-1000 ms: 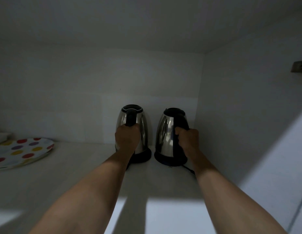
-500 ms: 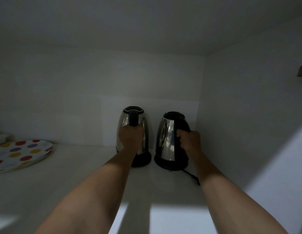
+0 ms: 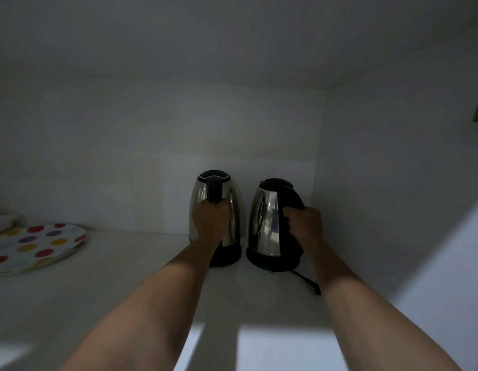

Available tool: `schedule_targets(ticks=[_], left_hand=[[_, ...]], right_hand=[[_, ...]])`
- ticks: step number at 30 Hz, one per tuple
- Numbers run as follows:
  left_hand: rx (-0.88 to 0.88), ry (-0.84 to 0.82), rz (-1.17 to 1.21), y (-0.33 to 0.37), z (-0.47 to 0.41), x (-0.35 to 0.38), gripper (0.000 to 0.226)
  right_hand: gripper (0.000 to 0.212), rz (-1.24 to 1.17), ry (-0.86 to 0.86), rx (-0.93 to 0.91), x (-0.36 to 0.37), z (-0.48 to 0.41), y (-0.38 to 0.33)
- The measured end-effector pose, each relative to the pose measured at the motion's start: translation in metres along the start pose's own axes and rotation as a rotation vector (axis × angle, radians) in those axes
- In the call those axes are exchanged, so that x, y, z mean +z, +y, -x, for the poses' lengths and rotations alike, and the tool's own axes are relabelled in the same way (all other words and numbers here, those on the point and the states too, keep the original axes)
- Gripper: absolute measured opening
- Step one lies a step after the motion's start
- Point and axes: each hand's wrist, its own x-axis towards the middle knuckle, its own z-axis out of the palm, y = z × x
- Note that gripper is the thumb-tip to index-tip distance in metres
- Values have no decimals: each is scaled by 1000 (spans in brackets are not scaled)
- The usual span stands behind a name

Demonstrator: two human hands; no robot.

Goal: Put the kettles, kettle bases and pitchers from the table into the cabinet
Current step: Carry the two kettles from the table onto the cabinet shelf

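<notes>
Both kettles have slid deeper onto the cabinet shelf (image 3: pixel 141 285) since a second ago. Left hand (image 3: pixel 210 220) is clamped on the left kettle (image 3: pixel 232 210) handle, right hand (image 3: pixel 304 223) on the right kettle (image 3: pixel 264 218) handle just beside it, each on a black base; a dotted plate (image 3: pixel 32 246) lies well left of the left hand.

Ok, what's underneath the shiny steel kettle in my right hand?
The shiny steel kettle gripped by the right hand sits on a round black base resting on the white cabinet shelf. A black cord trails from it; its plug end is hidden behind the forearm.
</notes>
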Motion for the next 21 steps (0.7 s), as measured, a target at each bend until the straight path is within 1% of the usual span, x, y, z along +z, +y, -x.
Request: schedule_targets(ticks=[5, 9, 13, 17, 21], left_hand=[[18, 0, -74, 1, -6, -3, 30], [49, 0, -125, 1, -7, -2, 26], [23, -10, -92, 1, -5, -1, 26], [-15, -26, -22, 2, -3, 1, 36], [-19, -101, -72, 4, 3, 4, 36]], right_hand=[[29, 27, 64, -19, -2, 3, 3], [25, 47, 101, -30, -4, 2, 2], [24, 31, 57, -21, -9, 0, 3], [24, 30, 31, -5, -10, 0, 2], [21, 24, 32, -5, -11, 3, 0]])
